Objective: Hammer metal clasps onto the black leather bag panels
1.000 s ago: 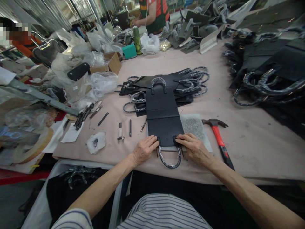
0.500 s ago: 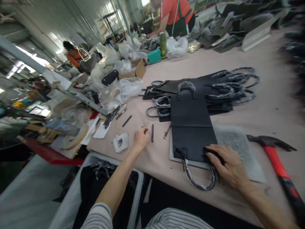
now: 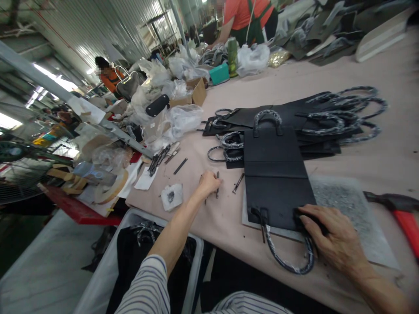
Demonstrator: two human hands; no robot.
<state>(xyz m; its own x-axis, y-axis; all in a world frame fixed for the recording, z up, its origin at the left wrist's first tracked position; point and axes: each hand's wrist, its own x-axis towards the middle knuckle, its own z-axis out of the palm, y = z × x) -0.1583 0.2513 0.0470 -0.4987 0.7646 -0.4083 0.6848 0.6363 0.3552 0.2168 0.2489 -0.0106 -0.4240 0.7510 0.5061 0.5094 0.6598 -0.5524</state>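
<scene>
My left hand (image 3: 208,184) is closed round a thin dark metal rod (image 3: 218,192), which stands out above and below the fingertips. On the bench lies a black bag panel (image 3: 275,168) with plastic-wrapped handles at both ends. At its lower right corner my right hand (image 3: 334,235) has curled fingers gripping the end of the near bag handle (image 3: 290,264); the fingers hide part of it. Another slim tool (image 3: 262,229) pokes out at the left end of that handle. Under the panel lies a pale translucent slab (image 3: 347,209).
A hammer (image 3: 406,218) lies at the right. Behind the panel are stacked black bag panels (image 3: 278,115). Small metal tools (image 3: 238,183), a white dish (image 3: 172,196) and more rods (image 3: 180,165) lie around the left hand. A bin (image 3: 196,261) stands below the bench edge. A co-worker (image 3: 248,22) is across the table.
My left hand has moved right and closed on the rod that lay beside it. My right hand stays at the panel's corner. The view has shifted slightly.
</scene>
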